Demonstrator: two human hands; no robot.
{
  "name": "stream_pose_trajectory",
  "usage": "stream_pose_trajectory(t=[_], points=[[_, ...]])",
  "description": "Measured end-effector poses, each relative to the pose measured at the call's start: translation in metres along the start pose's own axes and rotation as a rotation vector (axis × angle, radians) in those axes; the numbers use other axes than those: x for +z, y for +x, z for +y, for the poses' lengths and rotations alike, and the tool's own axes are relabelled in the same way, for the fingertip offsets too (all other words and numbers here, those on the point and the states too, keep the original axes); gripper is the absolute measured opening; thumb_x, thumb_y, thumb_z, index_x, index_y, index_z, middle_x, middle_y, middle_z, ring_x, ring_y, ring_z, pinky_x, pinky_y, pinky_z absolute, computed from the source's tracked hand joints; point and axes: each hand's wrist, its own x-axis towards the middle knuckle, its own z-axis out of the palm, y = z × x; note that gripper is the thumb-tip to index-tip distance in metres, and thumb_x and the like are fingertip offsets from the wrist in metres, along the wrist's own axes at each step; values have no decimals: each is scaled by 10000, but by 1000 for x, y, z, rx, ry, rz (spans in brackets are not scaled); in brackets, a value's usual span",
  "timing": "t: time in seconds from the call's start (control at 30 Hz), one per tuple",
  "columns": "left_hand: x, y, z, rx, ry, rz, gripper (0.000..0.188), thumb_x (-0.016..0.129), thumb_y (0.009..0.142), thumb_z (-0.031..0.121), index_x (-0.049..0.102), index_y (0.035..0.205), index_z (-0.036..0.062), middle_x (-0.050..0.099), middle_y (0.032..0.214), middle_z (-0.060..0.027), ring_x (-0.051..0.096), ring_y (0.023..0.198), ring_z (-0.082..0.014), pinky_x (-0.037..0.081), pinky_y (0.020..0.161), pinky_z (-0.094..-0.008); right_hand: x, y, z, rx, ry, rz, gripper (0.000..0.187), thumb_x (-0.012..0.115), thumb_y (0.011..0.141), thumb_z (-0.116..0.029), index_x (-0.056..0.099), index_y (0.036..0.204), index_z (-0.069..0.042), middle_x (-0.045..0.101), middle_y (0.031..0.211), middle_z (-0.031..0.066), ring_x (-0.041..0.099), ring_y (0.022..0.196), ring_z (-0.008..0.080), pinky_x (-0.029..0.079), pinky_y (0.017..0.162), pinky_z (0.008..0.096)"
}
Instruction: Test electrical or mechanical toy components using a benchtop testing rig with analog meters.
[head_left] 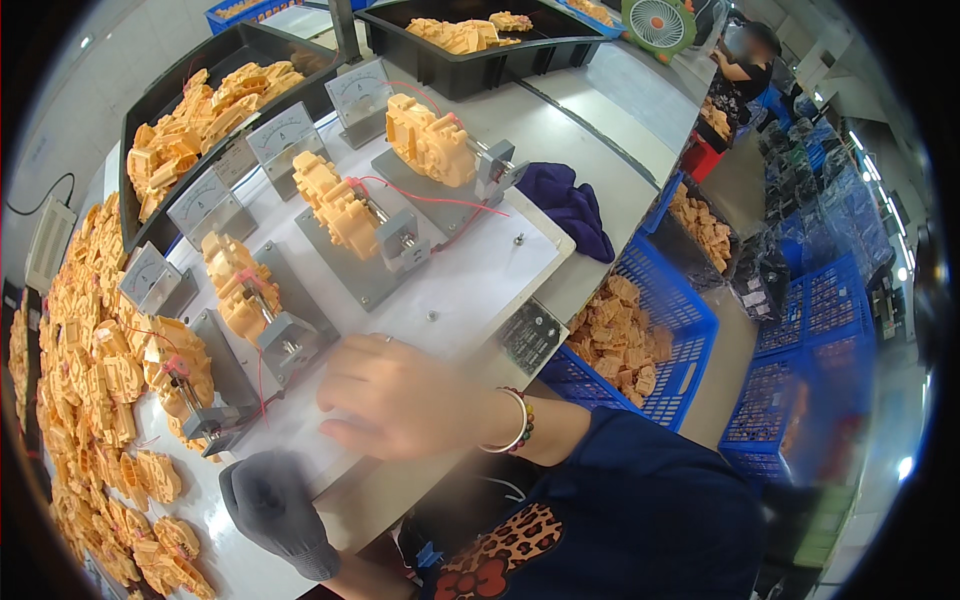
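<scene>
My right hand (385, 395), bare with a bracelet at the wrist, hovers over the white board (470, 290). Its fingers are curled in and slightly blurred, and the tips are hidden. My left hand (270, 505), in a dark grey glove, is over the table's near edge; its fingers are blurred and turned away. Just beyond the glove, a yellow plastic gearbox-like part (180, 365) sits on a metal test stand (222, 420) with a red wire. Similar parts (240, 285), (338, 205), (430, 140) sit on further stands, each beside an analog meter (283, 135).
A large heap of yellow parts (80, 340) covers the left side. Black trays (330, 95) of parts stand at the back. A purple cloth (568, 205) lies at the board's right end. Right of the table is a blue crate (685, 345) of parts. A person (740, 85) sits farther off.
</scene>
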Motion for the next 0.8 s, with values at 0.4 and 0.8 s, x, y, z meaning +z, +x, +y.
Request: stream_pose_trajectory(t=[0.4, 0.8], points=[[0, 0, -4, 25, 13, 0, 130, 660, 699, -27, 540, 708, 22, 473, 693, -68, 456, 655, -214, 374, 586, -330, 0, 0, 0, 5, 3, -3, 194, 666, 849, -214, 587, 821, -38, 568, 836, 108, 551, 849, 305, 462, 779, 405], [1, -1, -4, 16, -18, -2, 138, 647, 689, -54, 535, 693, 27, 451, 674, -62, 442, 645, -210, 364, 580, -328, -2, -1, -1, 0, 9, 1, 195, 664, 856, -217, 589, 833, -38, 566, 842, 108, 551, 854, 304, 459, 777, 404]])
